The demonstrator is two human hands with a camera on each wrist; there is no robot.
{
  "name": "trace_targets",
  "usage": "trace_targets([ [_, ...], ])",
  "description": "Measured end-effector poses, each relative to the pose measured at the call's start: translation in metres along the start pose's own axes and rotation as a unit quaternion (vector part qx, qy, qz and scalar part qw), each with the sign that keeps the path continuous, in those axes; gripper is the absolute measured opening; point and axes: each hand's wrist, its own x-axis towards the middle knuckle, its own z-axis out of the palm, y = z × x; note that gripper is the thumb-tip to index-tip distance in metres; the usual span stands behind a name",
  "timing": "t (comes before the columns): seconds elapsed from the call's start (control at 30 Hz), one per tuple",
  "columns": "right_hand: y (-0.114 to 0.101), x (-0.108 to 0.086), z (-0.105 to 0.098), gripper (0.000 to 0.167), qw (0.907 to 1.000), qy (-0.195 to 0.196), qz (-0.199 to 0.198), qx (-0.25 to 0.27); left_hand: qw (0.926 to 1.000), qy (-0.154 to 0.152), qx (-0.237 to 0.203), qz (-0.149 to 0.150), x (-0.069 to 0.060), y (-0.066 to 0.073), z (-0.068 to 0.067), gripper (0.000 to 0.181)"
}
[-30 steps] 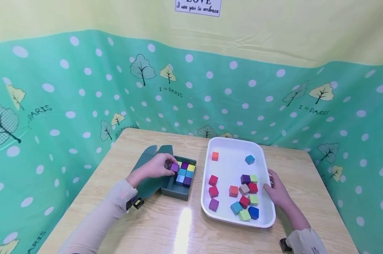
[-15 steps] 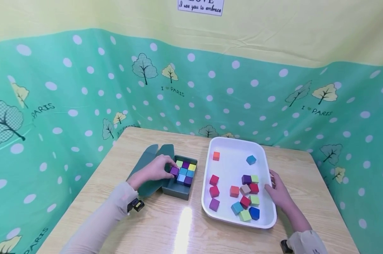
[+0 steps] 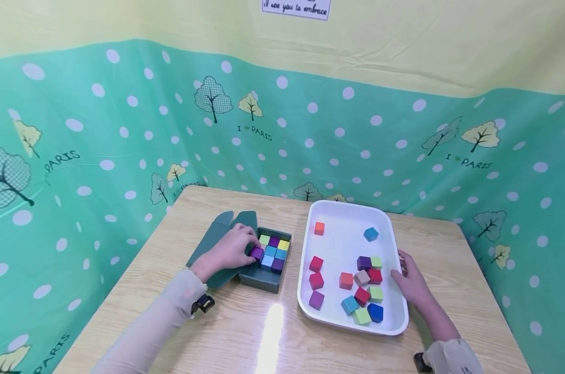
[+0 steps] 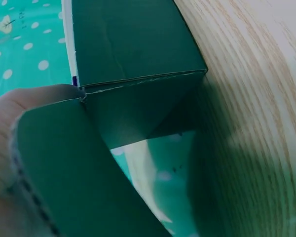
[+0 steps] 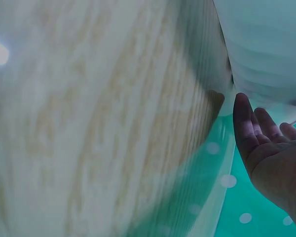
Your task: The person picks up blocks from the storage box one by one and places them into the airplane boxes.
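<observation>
My left hand [image 3: 229, 249] pinches a purple cube [image 3: 257, 253] low inside the dark green cardboard box [image 3: 260, 283], at its left side. Beside the cube lie rows of coloured cubes, light green, purple, yellow and blue. In the left wrist view the box wall [image 4: 138, 44] and a flap hide the cube; only part of the hand shows. My right hand [image 3: 414, 283] holds the right side of the white tray [image 3: 304, 249], thumb at the rim, fingers outside. In the right wrist view, fingers [image 5: 244, 123] lie against the tray's outer wall [image 5: 266, 54].
Several loose cubes lie in the tray, among them an orange cube [image 3: 319, 228] and a blue cube [image 3: 370, 234] at its far end. The box's open lid [image 3: 207, 244] spreads leftward on the wooden table [image 3: 226, 332]. A patterned cloth [image 3: 282, 135] hangs behind.
My left hand has brought the purple cube slightly nearer to me and lower, against the neighbouring cubes. The right hand stays at the tray's side. The head view has shifted a little.
</observation>
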Motion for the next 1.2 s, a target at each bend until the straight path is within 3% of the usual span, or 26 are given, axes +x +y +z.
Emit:
trace_targets([
  [0.5,0.0,0.0,0.0,0.067,0.9999,0.003,-0.004,0.012,0.9996,0.007,0.016,-0.021,0.002,-0.001,0.014,0.027],
  [0.9,0.004,0.001,0.002,0.067,0.9999,0.005,0.001,0.013,0.9988,0.013,0.046,-0.011,0.002,0.005,0.021,0.025],
  [1.2,0.002,-0.001,0.002,0.065,0.9999,0.003,-0.002,0.016,0.9978,0.034,0.052,-0.024,0.001,0.005,0.029,0.04],
])
